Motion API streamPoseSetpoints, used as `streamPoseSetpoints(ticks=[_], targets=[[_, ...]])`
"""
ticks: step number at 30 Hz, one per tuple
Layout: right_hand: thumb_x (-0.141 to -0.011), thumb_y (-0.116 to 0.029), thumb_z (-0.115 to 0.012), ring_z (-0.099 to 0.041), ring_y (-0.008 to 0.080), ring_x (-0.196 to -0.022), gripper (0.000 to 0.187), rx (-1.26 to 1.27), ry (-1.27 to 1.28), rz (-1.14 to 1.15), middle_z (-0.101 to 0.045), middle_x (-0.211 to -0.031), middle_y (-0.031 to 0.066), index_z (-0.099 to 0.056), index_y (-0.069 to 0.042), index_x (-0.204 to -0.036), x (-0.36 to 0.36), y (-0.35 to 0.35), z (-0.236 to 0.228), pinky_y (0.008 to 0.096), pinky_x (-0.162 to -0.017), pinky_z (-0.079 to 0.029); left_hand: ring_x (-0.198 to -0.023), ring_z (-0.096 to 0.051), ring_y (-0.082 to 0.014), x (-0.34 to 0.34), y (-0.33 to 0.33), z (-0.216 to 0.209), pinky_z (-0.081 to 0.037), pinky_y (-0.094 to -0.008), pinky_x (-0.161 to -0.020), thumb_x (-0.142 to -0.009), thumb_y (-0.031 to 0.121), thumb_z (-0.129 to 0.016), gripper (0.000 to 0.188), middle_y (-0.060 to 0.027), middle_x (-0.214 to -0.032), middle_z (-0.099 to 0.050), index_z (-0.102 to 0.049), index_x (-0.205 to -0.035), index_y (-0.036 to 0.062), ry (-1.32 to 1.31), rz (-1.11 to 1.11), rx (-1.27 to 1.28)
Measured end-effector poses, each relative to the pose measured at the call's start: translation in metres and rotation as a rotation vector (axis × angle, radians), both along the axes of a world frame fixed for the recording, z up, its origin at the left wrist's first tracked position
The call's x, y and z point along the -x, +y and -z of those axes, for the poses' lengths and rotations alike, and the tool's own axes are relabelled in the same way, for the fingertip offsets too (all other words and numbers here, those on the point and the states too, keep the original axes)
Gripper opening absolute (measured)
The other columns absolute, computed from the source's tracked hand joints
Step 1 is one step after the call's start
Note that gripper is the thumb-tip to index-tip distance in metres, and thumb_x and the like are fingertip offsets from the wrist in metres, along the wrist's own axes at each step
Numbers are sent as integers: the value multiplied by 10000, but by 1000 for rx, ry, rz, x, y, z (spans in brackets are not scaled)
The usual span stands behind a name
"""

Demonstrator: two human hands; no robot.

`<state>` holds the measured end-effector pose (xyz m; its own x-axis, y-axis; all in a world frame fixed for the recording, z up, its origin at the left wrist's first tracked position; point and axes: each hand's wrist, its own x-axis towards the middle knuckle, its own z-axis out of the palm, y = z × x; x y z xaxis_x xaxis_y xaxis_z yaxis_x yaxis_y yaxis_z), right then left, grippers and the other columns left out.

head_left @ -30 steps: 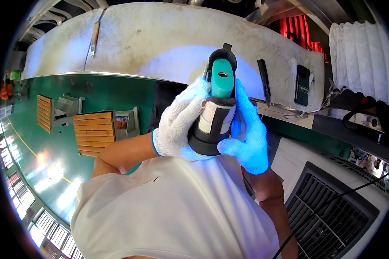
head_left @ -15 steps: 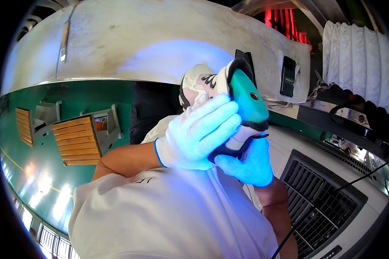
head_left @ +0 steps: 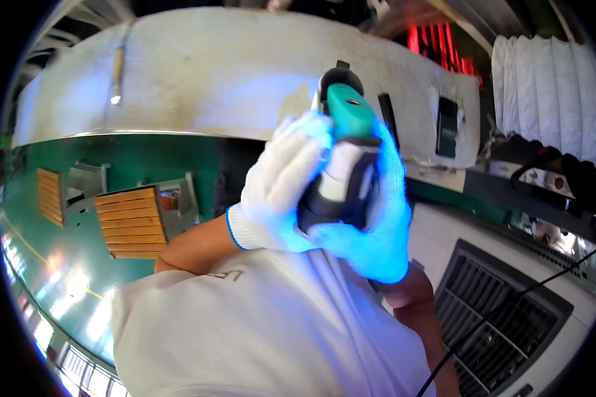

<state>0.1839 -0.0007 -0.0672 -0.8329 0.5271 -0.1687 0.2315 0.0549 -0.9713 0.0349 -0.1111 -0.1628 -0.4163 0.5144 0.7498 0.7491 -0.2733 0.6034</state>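
Between my gloved hands, above the near edge of the workbench, is a white and dark shoe [head_left: 338, 175] with its heel toward me. A green shoe last [head_left: 352, 118] fills its opening, with a round hole in the top. My left hand [head_left: 278, 182] wraps the shoe's left side, fingers bent over it. On the other side my right hand [head_left: 381, 231] is closed around the heel and right flank, its thumb under the heel. Both white knit gloves look blue in the light and are slightly blurred. The toe is hidden behind the last and my left hand.
On the pale, stained workbench [head_left: 198, 73] lie a wooden-handled tool [head_left: 118, 76], a dark strip [head_left: 387, 119] and a black phone-like object [head_left: 447, 126]. At right are a white ribbed duct [head_left: 549, 99], a black grille [head_left: 496, 324] and a cable. Slatted wooden racks [head_left: 132, 225] stand at left.
The shoe has swung from a slant to nearly upright, its top moving left. My left hand has shifted from lying flat across it to gripping its side; my right hand has risen along the other side.
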Motion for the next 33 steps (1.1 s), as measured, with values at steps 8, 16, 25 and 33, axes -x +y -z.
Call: streamPoseSetpoints(ticks=[8, 16, 25, 33], targets=[[-855, -388, -966, -512, 464, -1543, 1025, -927, -210, 452, -547, -1652, 271, -472, -19, -1673, 5, 129, 148, 534, -1264, -436, -1392, -662, -480, 40, -85, -58, -580, -507, -1136, -747, 262, -1005, 1124, -284, -1595, -547, -426, -1685, 42, -99, -145, 479], [-1051, -396, -753, -777, 438, -950, 523, -927, -463, 199, -793, -1020, 200, -671, -61, -1445, 4, 186, 219, 550, -844, -612, -1303, -693, -444, 42, -109, -69, -611, -488, -1076, -715, 252, -1011, 1223, -246, -1547, -527, -367, -1751, 163, -62, -133, 673], [-1101, -271, -736, -641, 199, -658, 181, 912, 624, 149, -648, -788, 23, -646, -116, -1078, 121, 47, 74, 386, -643, -549, -1386, -646, -492, 39, -99, -90, -586, -517, -1139, -749, 174, -993, 1304, -280, -1601, -512, -237, -1811, 178, -130, -226, 1002], [-1194, -316, -569, -536, 175, -494, 349, 698, 781, -197, -580, -663, 38, -595, -102, -920, 168, 25, 69, 354, -503, -478, -1441, -600, -484, 33, -80, -90, -557, -526, -1168, -705, 259, -1033, 1312, -272, -1634, -468, -301, -1789, 150, -153, -278, 964]])
